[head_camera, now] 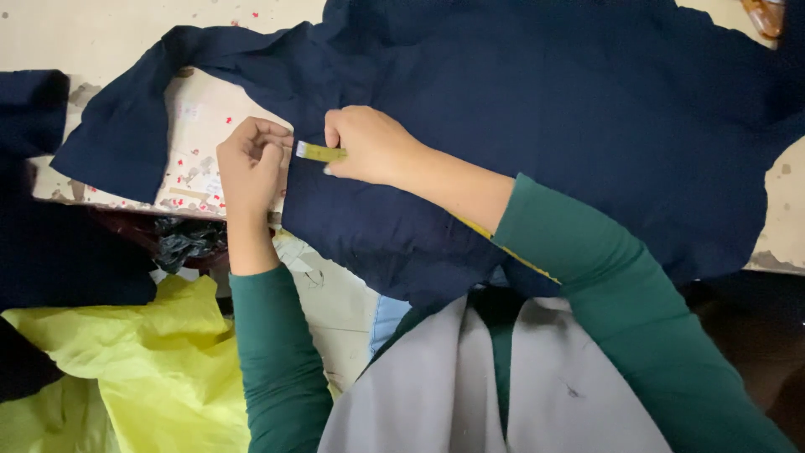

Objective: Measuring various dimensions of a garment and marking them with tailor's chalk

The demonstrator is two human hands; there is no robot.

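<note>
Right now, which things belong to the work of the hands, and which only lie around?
In use:
left hand
right hand
yellow measuring tape
navy fabric

Lying about:
yellow-green cloth
black plastic bag
worn table

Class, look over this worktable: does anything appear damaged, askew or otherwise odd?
Yes. The table surface is chipped and worn at its edges, and the navy fabric lies rumpled, hanging over the near edge. The yellow measuring tape, held by both hands, looks normal.
</note>
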